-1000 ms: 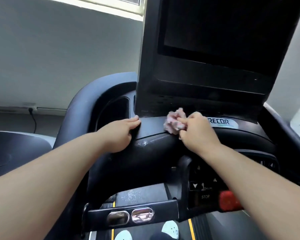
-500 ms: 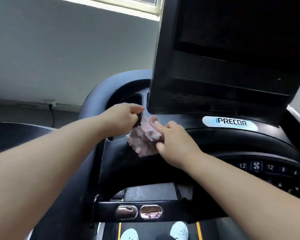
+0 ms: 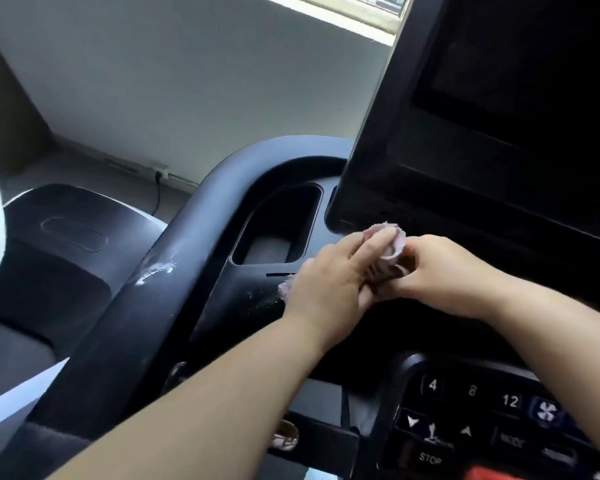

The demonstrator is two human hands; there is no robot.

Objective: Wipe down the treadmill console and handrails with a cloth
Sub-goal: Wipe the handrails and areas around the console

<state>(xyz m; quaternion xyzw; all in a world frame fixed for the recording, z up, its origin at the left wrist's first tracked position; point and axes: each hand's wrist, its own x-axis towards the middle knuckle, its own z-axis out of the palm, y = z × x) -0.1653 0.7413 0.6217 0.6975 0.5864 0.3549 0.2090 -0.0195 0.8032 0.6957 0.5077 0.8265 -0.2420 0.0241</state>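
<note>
A crumpled pink cloth (image 3: 392, 252) is bunched between both hands on the black treadmill console (image 3: 257, 299), just below the dark screen (image 3: 499, 109). My left hand (image 3: 333, 275) grips its left side with fingers curled over it; a bit of cloth pokes out under that hand. My right hand (image 3: 440, 271) pinches the cloth's right side. The curved left handrail (image 3: 160, 289) runs down to the left of the hands and carries white smears. A cup holder recess (image 3: 278, 233) sits just above and left of the left hand.
A keypad (image 3: 482, 410) with number buttons, arrows and a STOP key lies at lower right, with a red stop tab (image 3: 492, 474) at the bottom edge. A neighbouring machine (image 3: 49, 265) stands to the left. A wall socket and cable (image 3: 160, 178) are behind.
The view swung left and closer to the console's left side. My left hand left the console edge and joined the right hand on the cloth, which is now held by both.
</note>
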